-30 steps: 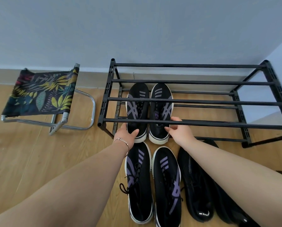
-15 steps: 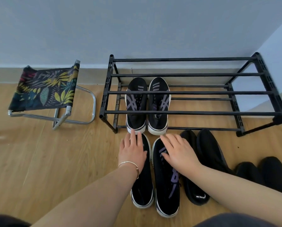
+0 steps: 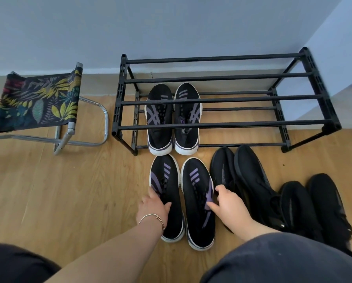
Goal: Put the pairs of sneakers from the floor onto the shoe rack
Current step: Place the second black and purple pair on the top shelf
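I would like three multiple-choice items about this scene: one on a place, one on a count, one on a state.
1. Where does the pair already on the shoe rack stand?
A. top tier
B. lower tier, left end
C. lower tier, right end

2. How many pairs are on the floor?
A. one
B. two
C. three

3. What are the hands doing?
A. resting on the striped floor pair
B. carrying a shoe
C. gripping the rack

Answers:
1 B: the racked sneakers sit under the upper bars, at the left.
2 C: one striped pair and two all-black pairs.
3 A: left hand and right hand each touch one shoe, neither lifted.
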